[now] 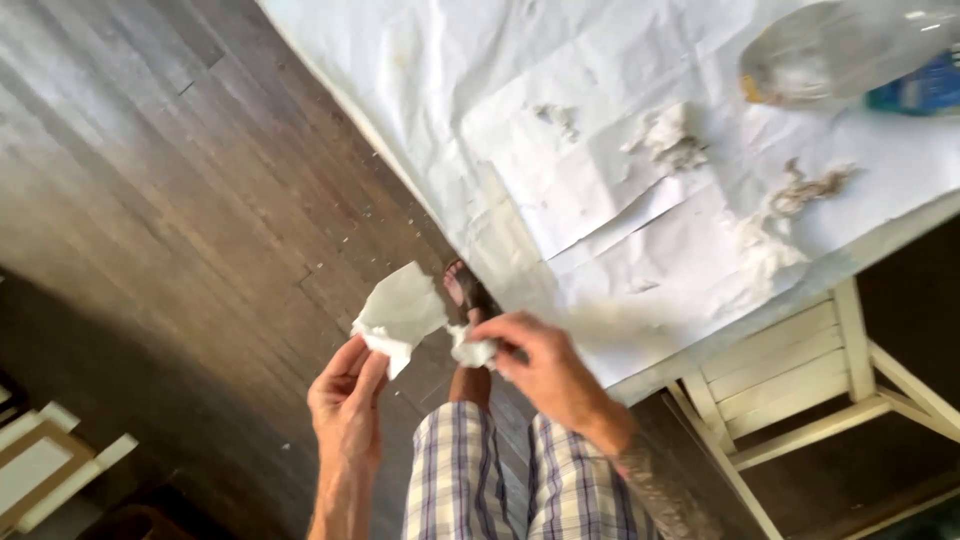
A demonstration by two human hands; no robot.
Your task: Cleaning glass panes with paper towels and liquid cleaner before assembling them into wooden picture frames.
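My left hand [347, 400] pinches a crumpled piece of white paper [400, 312] by its lower edge, above the wooden floor. My right hand [540, 365] is closed on a smaller wad of white paper [472, 351] just to the right of it, near the table's edge. The two pieces are close together; I cannot tell if they are joined. Below the hands are my legs in plaid shorts [520, 480] and one sandalled foot [465, 288].
A table covered in white paper sheets [600, 180] fills the upper right, with torn scraps and clumps of debris [672, 138] on it. A clear plastic bottle [850, 50] lies at the top right. A white wooden chair [800, 390] stands under the table. Framed boards [40, 460] lie lower left.
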